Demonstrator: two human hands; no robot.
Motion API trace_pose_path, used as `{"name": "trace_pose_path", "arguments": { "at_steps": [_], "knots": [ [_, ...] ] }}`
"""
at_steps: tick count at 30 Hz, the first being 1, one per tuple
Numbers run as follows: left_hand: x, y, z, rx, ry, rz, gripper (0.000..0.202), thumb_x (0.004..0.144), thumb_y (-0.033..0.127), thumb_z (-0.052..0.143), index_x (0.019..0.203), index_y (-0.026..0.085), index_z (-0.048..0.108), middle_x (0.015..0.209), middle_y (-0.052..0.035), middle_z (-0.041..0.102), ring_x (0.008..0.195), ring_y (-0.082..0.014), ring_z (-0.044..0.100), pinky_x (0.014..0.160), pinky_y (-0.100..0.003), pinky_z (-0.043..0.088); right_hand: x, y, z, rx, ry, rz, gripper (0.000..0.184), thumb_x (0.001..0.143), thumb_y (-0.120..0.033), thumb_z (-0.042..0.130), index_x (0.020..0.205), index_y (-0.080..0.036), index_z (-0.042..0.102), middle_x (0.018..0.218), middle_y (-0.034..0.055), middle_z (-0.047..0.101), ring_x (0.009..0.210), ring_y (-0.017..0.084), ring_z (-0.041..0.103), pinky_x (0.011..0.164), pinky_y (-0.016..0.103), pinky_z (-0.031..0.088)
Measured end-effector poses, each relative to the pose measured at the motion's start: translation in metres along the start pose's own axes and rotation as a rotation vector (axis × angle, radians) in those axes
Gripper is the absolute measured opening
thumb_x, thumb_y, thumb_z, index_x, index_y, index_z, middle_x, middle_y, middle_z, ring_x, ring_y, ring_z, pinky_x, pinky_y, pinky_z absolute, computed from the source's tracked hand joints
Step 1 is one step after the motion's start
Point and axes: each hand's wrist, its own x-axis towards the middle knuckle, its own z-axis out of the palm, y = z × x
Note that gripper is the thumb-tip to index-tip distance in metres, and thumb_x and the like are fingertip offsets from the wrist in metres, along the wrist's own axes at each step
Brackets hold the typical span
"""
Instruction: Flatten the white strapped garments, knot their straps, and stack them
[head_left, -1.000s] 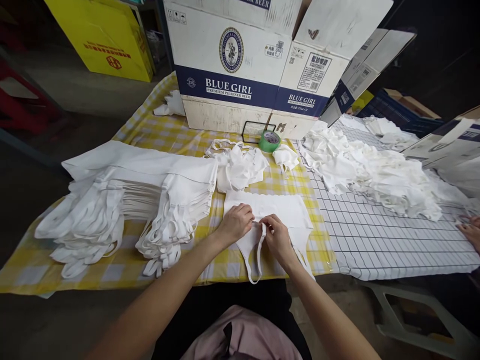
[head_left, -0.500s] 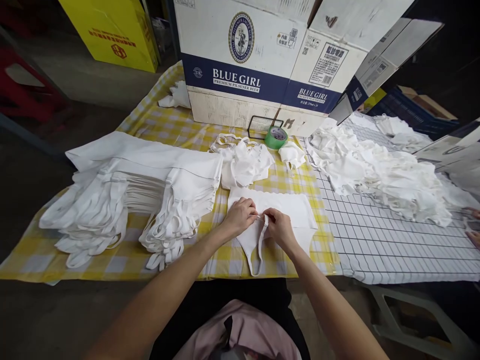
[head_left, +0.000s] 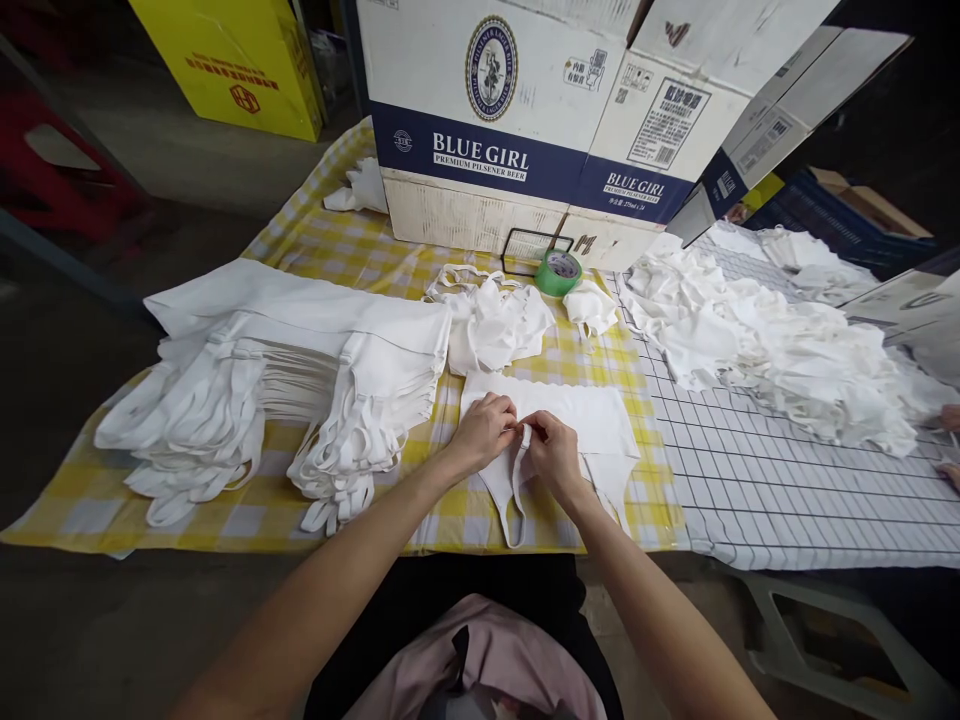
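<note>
A white strapped top (head_left: pixel 600 420) lies flat on the yellow checked tablecloth (head_left: pixel 427 510) in front of me. My left hand (head_left: pixel 486 432) is closed on the top at the upper end of one strap, fingers pinched. My right hand (head_left: pixel 553 450) pinches the same shoulder strap (head_left: pixel 516 500) close beside it, and the strap loops down toward the table's front edge. The fingertips of both hands almost meet, so the exact spot between them is hidden. Left of my hands lies a thick stack of white tops (head_left: pixel 300 310), their straps hanging forward in bunches.
Crumpled white garments (head_left: pixel 499 320) and a green tape roll (head_left: pixel 558 272) lie behind the top. A large beer carton (head_left: pixel 495 210) stands at the back. A heap of white garments (head_left: pixel 780 350) covers part of the grid-patterned cloth at right, where another person's hand (head_left: pixel 951 418) shows.
Both hands stay pinched at the strap, with slight finger movement. The strap loop has shifted a little, and the second strap at right shows more. The whole view has shifted slightly.
</note>
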Motion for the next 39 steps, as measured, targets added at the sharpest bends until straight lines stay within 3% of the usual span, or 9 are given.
{"name": "trace_pose_path", "arguments": {
  "at_steps": [5,10,13,17,23,28,33,36,39],
  "knots": [
    [-0.001,0.003,-0.002,-0.017,-0.010,-0.018,0.013,0.080,0.025,0.055,0.072,0.020,0.063,0.089,-0.0014,0.058,0.091,-0.0179,0.048,0.082,-0.034,0.039,-0.010,-0.003,0.000,0.285,0.022,0.151,0.015,0.077,-0.024,0.048,0.078,-0.020,0.062,0.072,0.0007,0.062,0.067,0.015,0.053,0.064,0.026,0.040],
    [-0.002,0.005,-0.014,-0.073,-0.094,0.046,0.014,0.078,0.022,0.055,0.088,0.021,0.065,0.097,-0.0027,0.057,0.096,-0.0184,0.049,0.086,-0.033,0.040,-0.033,-0.013,-0.010,0.774,-0.096,0.438,0.030,0.083,-0.045,0.047,0.097,-0.022,0.062,0.078,0.0022,0.065,0.070,0.017,0.057,0.063,0.029,0.041],
    [-0.003,0.003,-0.023,-0.085,-0.163,0.076,0.028,0.077,0.012,0.049,0.099,0.021,0.063,0.106,-0.0040,0.056,0.103,-0.0188,0.047,0.092,-0.032,0.039,-0.047,-0.023,-0.019,1.044,-0.157,0.564,0.037,0.084,-0.046,0.047,0.112,-0.022,0.054,0.084,0.0056,0.067,0.081,0.021,0.060,0.071,0.033,0.042],
    [-0.005,0.001,-0.029,-0.102,-0.256,0.100,0.035,0.078,0.012,0.048,0.109,0.020,0.060,0.117,-0.0054,0.053,0.111,-0.0189,0.045,0.098,-0.032,0.036,-0.070,-0.035,-0.024,1.164,-0.212,0.576,0.041,0.083,-0.040,0.053,0.118,-0.019,0.049,0.079,0.0059,0.066,0.082,0.022,0.062,0.075,0.034,0.042],
    [-0.016,0.004,-0.029,-0.048,-0.275,0.125,0.032,0.082,0.027,0.052,0.113,0.023,0.058,0.129,-0.0049,0.048,0.123,-0.0212,0.038,0.105,-0.038,0.028,-0.099,-0.030,-0.009,0.829,0.076,0.623,0.043,0.075,-0.035,0.062,0.113,-0.023,0.047,0.100,0.0036,0.055,0.070,0.013,0.058,0.052,0.023,0.041],
    [-0.020,0.004,-0.025,-0.005,-0.300,0.110,0.027,0.085,0.024,0.047,0.108,0.025,0.062,0.134,-0.0029,0.044,0.128,-0.0201,0.033,0.109,-0.041,0.021,-0.089,-0.027,0.000,0.379,-0.098,0.472,0.038,0.072,-0.036,0.060,0.105,-0.020,0.051,0.076,0.0006,0.057,0.056,0.013,0.051,0.049,0.025,0.037],
    [-0.021,0.005,-0.024,0.049,-0.340,0.086,0.029,0.089,0.025,0.039,0.108,0.028,0.061,0.137,-0.0006,0.041,0.131,-0.0187,0.028,0.109,-0.043,0.016,-0.078,-0.035,0.004,-0.262,-0.099,0.293,0.004,0.073,-0.023,0.055,0.074,-0.021,0.052,0.060,0.0015,0.053,0.055,0.017,0.049,0.053,0.028,0.028],
    [-0.022,0.006,-0.026,0.053,-0.367,0.097,0.032,0.090,0.024,0.035,0.112,0.028,0.058,0.140,0.0000,0.037,0.133,-0.0171,0.023,0.110,-0.043,0.012,-0.090,-0.037,0.006,-0.240,-0.054,0.246,0.006,0.074,-0.016,0.046,0.071,-0.021,0.047,0.066,0.0026,0.054,0.058,0.016,0.048,0.055,0.028,0.029],
    [-0.022,0.005,-0.027,0.059,-0.394,0.101,0.034,0.090,0.022,0.034,0.115,0.028,0.056,0.144,0.0001,0.032,0.135,-0.0165,0.019,0.111,-0.043,0.010,-0.113,-0.040,0.007,0.006,0.058,0.209,0.010,0.073,-0.012,0.043,0.074,-0.022,0.044,0.072,0.0017,0.054,0.066,0.016,0.049,0.063,0.028,0.035]
  ]
}}
